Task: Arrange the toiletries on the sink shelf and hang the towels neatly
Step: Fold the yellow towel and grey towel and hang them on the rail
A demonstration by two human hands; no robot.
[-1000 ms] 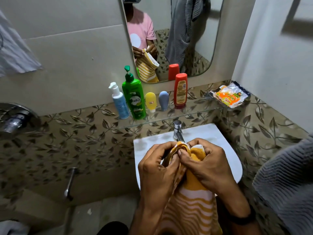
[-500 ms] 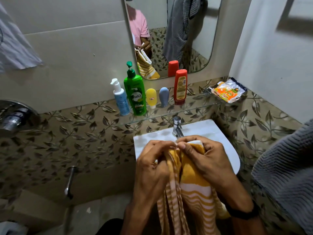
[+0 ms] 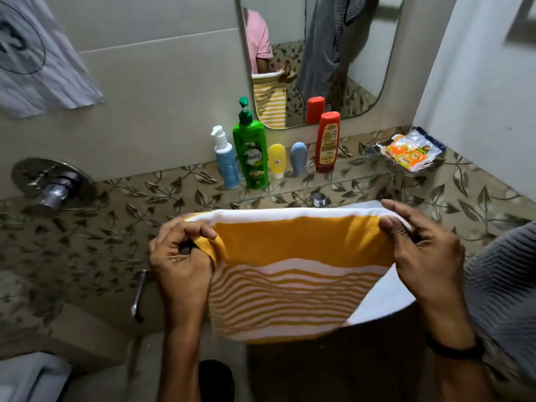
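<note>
Towel time: the striped towel (image 3: pixel 295 274) is held taut above the sink (image 3: pixel 388 297), left hand (image 3: pixel 182 256) and right hand (image 3: pixel 420 245) each with fingers clamped on a top corner. Next, I'd say: drape it evenly over a rail.

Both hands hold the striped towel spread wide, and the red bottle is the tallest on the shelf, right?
No: in the head view the green pump bottle is tallest, not the red bottle. Left hand and right hand do hold the striped towel spread wide.
</note>
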